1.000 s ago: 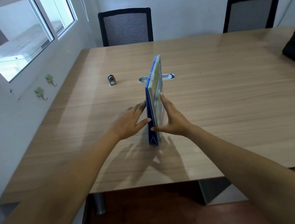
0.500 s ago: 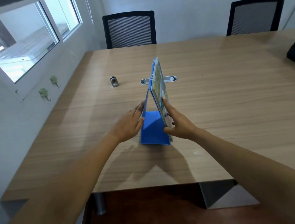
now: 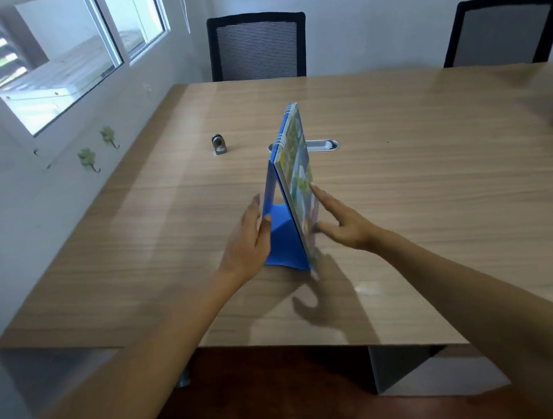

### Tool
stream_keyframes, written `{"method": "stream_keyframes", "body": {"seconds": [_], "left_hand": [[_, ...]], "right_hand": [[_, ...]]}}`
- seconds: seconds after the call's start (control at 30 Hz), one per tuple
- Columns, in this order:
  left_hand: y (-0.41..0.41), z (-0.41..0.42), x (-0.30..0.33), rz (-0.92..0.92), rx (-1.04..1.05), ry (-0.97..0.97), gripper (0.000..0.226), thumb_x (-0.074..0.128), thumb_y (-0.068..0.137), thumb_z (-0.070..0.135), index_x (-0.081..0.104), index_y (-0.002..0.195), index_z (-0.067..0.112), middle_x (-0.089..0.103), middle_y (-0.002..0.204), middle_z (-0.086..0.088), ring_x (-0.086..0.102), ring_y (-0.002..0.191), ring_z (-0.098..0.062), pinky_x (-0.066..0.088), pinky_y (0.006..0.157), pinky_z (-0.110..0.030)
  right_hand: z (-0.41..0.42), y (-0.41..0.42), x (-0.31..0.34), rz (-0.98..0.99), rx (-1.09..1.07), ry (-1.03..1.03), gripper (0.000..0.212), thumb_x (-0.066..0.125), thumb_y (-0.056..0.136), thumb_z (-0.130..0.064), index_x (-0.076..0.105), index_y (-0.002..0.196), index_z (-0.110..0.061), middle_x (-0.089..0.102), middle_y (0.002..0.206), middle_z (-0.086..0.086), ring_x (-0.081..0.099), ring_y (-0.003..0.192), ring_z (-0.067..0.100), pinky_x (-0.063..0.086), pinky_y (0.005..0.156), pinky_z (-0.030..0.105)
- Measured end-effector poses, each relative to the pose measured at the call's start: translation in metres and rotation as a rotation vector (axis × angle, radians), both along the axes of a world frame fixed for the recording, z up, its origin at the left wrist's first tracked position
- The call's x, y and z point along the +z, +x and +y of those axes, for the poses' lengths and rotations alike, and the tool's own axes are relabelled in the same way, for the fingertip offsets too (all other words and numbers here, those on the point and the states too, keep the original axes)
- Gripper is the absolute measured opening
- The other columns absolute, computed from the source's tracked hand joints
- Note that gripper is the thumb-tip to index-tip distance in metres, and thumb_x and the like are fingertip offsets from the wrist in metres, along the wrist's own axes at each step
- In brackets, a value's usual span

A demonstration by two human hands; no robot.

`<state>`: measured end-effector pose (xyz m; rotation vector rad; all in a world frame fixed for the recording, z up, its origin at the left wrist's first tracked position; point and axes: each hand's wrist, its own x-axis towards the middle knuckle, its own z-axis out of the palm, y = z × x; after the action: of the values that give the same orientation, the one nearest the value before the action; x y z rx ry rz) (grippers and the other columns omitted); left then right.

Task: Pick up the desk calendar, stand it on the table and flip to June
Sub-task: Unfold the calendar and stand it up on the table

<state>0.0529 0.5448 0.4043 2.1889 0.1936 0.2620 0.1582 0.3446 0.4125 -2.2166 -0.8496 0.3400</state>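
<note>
On the wooden table (image 3: 404, 194) of a small meeting room: desk calendar (image 3: 295, 186) standing as a blue tent, base panel flat on the tabletop, white spiral binding along the top ridge, colourful printed pages facing right. Seen edge-on from the head camera, so month on display impossible to read. Left hand (image 3: 249, 240) pressed to the left, blue outer panel, fingers laid flat against it, thumb curled round the near edge onto the blue base. Right hand (image 3: 340, 221) spread against the printed right face, fingers extended and apart, fingertips touching the pages, nothing enclosed in the palm. Calendar thus steadied between both palms, a little nearer the front edge of the table than the middle. Shadows of hands and calendar falling on the wood toward the viewer. Behind the calendar, an oval metal cable grommet (image 3: 321, 145) set into the tabletop, partly hidden by the standing pages. To its left, well apart from the calendar, a small silver-and-black object (image 3: 218, 144), too small to identify. Beyond the far edge, two black mesh-backed chairs (image 3: 258, 47) pushed up to the table. On the left wall, windows (image 3: 58, 58) and two green hooks (image 3: 90, 160) beneath the sill.
</note>
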Motion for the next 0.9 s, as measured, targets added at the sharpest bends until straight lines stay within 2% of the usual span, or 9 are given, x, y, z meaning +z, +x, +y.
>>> {"method": "stream_keyframes", "body": {"seconds": [0.07,0.13,0.23,0.33,0.47,0.5,0.57,0.7,0.9], "left_hand": [[-0.016,-0.021,0.002,-0.044,0.133,-0.044,0.064,0.033,0.097,0.042,0.019,0.153,0.013,0.025,0.157,-0.009,0.028,0.146,-0.022,0.027,0.119,-0.039],[-0.033,-0.05,0.002,-0.068,0.274,-0.098,0.072,0.033,0.095,0.047,0.013,0.154,0.011,0.017,0.158,-0.01,0.023,0.147,-0.021,0.024,0.119,-0.033],[-0.044,-0.095,0.006,0.014,0.295,-0.292,0.071,0.035,0.098,0.047,0.006,0.155,0.016,0.012,0.162,-0.002,0.017,0.149,-0.016,0.021,0.122,-0.037],[-0.033,-0.127,0.008,0.118,0.268,-0.467,0.07,0.029,0.1,0.047,-0.006,0.155,0.02,-0.003,0.164,0.006,0.001,0.152,-0.011,0.008,0.124,-0.038],[-0.011,-0.146,0.011,0.065,0.325,-0.563,0.088,0.028,0.09,0.066,-0.01,0.154,0.018,-0.007,0.164,0.002,-0.003,0.151,-0.011,0.006,0.125,-0.038],[-0.007,-0.15,0.013,0.047,0.339,-0.579,0.088,0.028,0.091,0.064,-0.01,0.154,0.016,-0.007,0.164,0.001,-0.003,0.151,-0.012,0.006,0.125,-0.038],[-0.001,-0.156,0.015,0.038,0.353,-0.593,0.078,0.026,0.097,0.054,-0.011,0.153,0.014,-0.011,0.164,0.0,-0.007,0.151,-0.012,0.003,0.125,-0.036],[0.007,-0.162,0.02,0.051,0.367,-0.589,0.076,0.022,0.098,0.054,-0.015,0.152,0.016,-0.017,0.163,0.003,-0.013,0.15,-0.01,-0.003,0.123,-0.031],[0.013,-0.127,0.015,0.079,0.384,-0.506,0.077,0.014,0.096,0.059,-0.01,0.154,0.016,-0.01,0.164,0.004,-0.005,0.152,-0.011,0.0,0.124,-0.034]], "right_hand": [[-0.003,0.015,0.015,0.184,-0.108,0.106,0.053,0.032,0.102,-0.034,0.018,0.153,-0.025,0.022,0.16,0.001,0.021,0.146,0.017,0.016,0.122,0.04],[-0.001,0.038,0.029,0.443,-0.181,0.274,0.054,0.017,0.101,-0.045,0.02,0.152,-0.028,0.017,0.161,-0.003,0.014,0.148,0.017,0.009,0.12,0.043],[0.008,0.076,0.042,0.648,-0.216,0.37,0.059,0.007,0.098,-0.054,0.021,0.151,-0.032,0.01,0.162,-0.009,0.003,0.15,0.012,-0.001,0.119,0.046],[0.019,0.097,0.052,0.695,-0.184,0.351,0.071,-0.004,0.094,-0.061,0.021,0.152,-0.028,0.009,0.163,-0.004,-0.002,0.15,0.013,-0.005,0.12,0.046],[0.032,0.108,0.061,0.716,-0.153,0.285,0.081,-0.01,0.09,-0.066,0.026,0.151,-0.026,0.011,0.162,-0.003,-0.01,0.15,0.017,-0.01,0.118,0.05],[0.035,0.109,0.062,0.711,-0.13,0.266,0.084,-0.012,0.089,-0.066,0.028,0.15,-0.025,0.013,0.162,-0.001,-0.009,0.15,0.018,-0.01,0.118,0.051],[0.039,0.108,0.067,0.697,-0.09,0.243,0.088,-0.014,0.089,-0.065,0.032,0.149,-0.02,0.021,0.16,0.005,0.0,0.15,0.022,-0.007,0.119,0.054],[0.035,0.108,0.066,0.699,-0.1,0.258,0.087,-0.011,0.09,-0.065,0.039,0.144,-0.02,0.042,0.142,0.004,0.026,0.144,0.024,0.004,0.118,0.055],[0.005,0.105,0.057,0.69,-0.147,0.317,0.082,-0.007,0.089,-0.067,0.031,0.149,-0.027,0.03,0.157,0.0,0.025,0.145,0.022,0.013,0.113,0.057]]}}
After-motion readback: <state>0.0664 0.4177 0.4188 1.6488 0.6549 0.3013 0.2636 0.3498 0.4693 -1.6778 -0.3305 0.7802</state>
